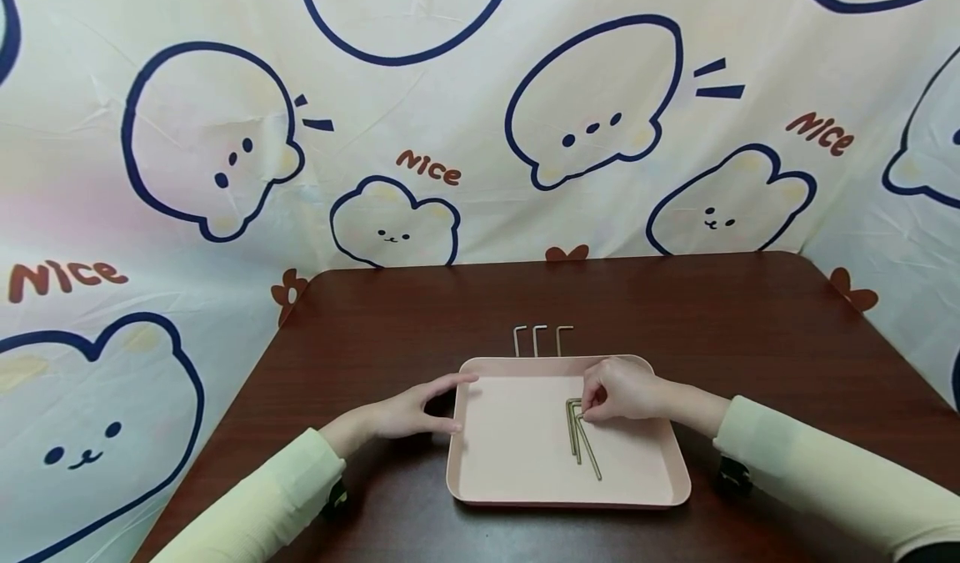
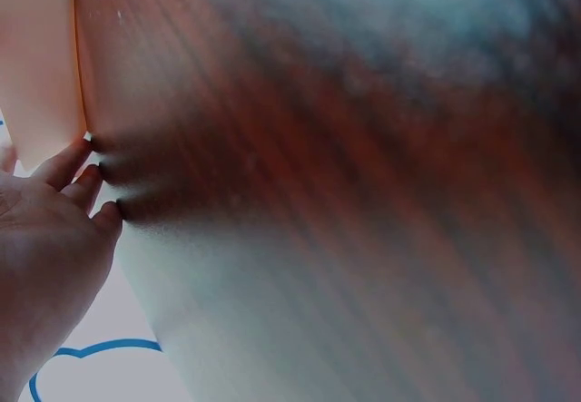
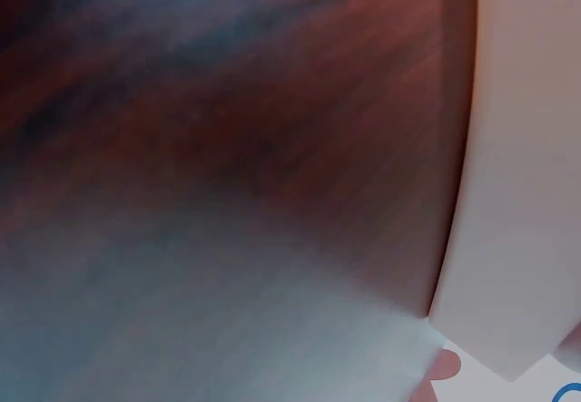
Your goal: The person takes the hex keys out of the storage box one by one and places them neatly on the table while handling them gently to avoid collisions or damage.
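My right hand is over the right half of a pale pink tray. Its thumb and fingertips pinch the short bent end of a brass-coloured hex key, whose long arm slants toward the near side. Two similar hex keys lie close beside it on the tray floor. At the tray's left edge rests my left hand, fingers extended and spread, touching the rim. In the left wrist view, several fingertips of the left hand meet the table beside the tray. The right wrist view hardly shows the right hand.
Beyond the tray's far rim, three L-shaped hex keys lie in a row on the dark brown wooden table. A white cloth printed with cartoon bears hangs behind and at both sides of the table.
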The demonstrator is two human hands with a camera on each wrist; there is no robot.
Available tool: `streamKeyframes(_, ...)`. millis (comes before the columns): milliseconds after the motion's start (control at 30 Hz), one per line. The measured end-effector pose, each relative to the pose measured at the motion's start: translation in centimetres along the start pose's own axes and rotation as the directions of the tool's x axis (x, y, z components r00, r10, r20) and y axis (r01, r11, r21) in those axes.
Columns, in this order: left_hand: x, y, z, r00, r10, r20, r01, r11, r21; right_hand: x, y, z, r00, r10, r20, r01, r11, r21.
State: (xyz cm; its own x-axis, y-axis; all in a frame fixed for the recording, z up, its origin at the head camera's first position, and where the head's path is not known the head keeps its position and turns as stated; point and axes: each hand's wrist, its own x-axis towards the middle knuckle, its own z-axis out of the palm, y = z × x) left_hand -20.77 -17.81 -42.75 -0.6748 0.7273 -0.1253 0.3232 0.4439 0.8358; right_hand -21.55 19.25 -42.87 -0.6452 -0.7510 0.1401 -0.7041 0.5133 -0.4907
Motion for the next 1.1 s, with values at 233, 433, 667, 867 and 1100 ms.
streamKeyframes(233, 0.1, -0.1, -0.1, 1.0, 0.01, -0.001, -0.01, 1.0, 0.0, 0.1, 0.1, 0.1, 0.999, -0.032, -0.025, 0.03, 0.997, -0.075)
streamKeyframes(433, 0.1, -0.1, -0.1, 1.0, -0.002, 0.01, 0.002, 1.0, -0.008, 0.1, -0.2, -0.3, 1.0, 0.019, -0.024, -0.021, 0.995, -0.095)
streamKeyframes(667, 0.0, 0.0, -0.1, 1.0, -0.007, 0.009, 0.007, 1.0, -0.011, 0.3, -0.4, -0.8, 0.999, 0.041, -0.01, -0.04, 0.999, 0.034)
streamKeyframes(867, 0.0, 0.0, -0.1, 1.0, 0.011, 0.007, -0.011, 1.0, -0.007, 0.5, -0.3, -1.1, 1.0, -0.011, -0.018, 0.015, 0.976, 0.217)
streamKeyframes(1100, 0.0, -0.1, -0.1, 1.0, 0.008, 0.004, -0.008, 1.0, -0.007, 0.7, -0.4, -1.9, 1.0, 0.025, 0.006, -0.026, 0.955, 0.295)
